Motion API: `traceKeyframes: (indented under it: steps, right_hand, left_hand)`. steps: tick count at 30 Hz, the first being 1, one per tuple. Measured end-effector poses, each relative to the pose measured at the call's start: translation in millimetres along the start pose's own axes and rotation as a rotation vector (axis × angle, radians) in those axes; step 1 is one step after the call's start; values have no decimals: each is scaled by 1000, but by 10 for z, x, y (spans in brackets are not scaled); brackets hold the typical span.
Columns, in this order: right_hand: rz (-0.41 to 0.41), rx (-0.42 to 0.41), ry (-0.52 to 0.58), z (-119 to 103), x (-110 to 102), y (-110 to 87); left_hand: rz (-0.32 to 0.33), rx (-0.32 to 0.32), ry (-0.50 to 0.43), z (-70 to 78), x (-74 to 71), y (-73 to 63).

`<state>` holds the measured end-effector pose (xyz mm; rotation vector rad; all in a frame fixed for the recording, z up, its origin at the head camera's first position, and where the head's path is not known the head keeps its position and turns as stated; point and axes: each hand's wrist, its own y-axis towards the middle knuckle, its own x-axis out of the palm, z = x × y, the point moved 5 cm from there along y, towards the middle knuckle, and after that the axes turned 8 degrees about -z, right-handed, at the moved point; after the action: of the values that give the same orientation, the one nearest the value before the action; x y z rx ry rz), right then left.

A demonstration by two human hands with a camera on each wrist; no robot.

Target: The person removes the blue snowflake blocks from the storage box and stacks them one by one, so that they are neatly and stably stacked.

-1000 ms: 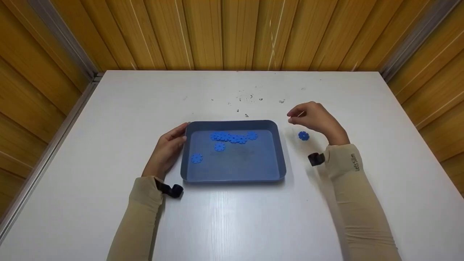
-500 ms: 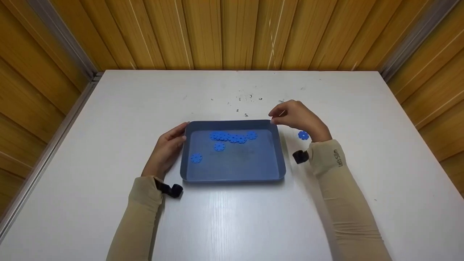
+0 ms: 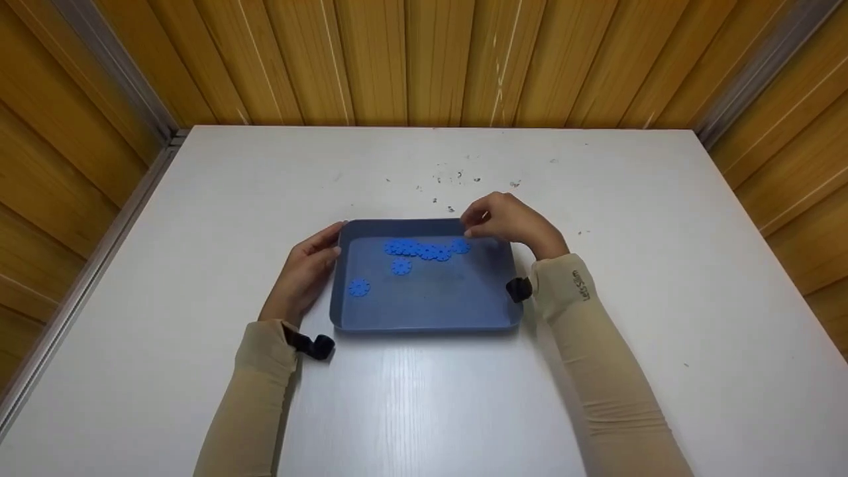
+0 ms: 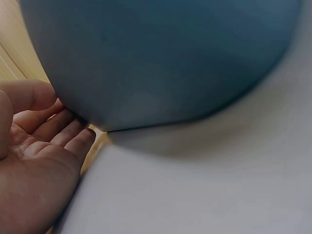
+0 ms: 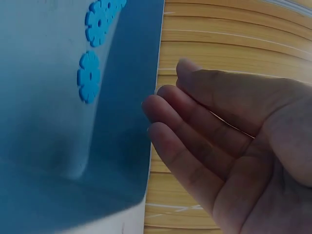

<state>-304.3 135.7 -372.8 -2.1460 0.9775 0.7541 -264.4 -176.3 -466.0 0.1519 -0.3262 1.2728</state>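
Note:
In the head view a grey-blue tray (image 3: 424, 305) holds several blue flower-shaped discs, most in an overlapping row (image 3: 417, 249) near its far side. A single disc (image 3: 401, 266) lies just below that row and another disc (image 3: 359, 287) near the left wall. My left hand (image 3: 301, 275) rests against the tray's left side, thumb and fingertips touching its wall outside. Over the far right of the tray is my right hand (image 3: 510, 222), its fingers loosely bent. The right wrist view shows thumb and fingers apart, nothing between them, near the tray's rim and a disc (image 5: 89, 77).
The tray stands on a white table (image 3: 397, 404) with small dark marks (image 3: 457, 177) beyond the tray. A yellow wood-slat wall (image 3: 430, 63) rises behind the table, and similar panels stand at both sides.
My right hand has moved left from beside the tray to above its far right part. The disc on the table at the right is now hidden behind my right wrist. The left hand stays put.

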Motion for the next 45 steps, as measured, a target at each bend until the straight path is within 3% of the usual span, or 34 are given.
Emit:
traceKeyframes:
  steps: [7,19,30,45]
  right_hand:
    - [-20,-37,2,-84,125,99]
    - [-55,-23,-22,-65,309,230]
    - [-74,5,-38,-80,436,285]
    - [-73,-54,-98,-116,529,308]
  left_hand:
    - [24,-14,-9,13,-15,-18]
    - [23,-8,-3,18,-8,-18]
    - [8,9,11,21,-16,-46]
    - [18,-14,4,-1,-28,-51]
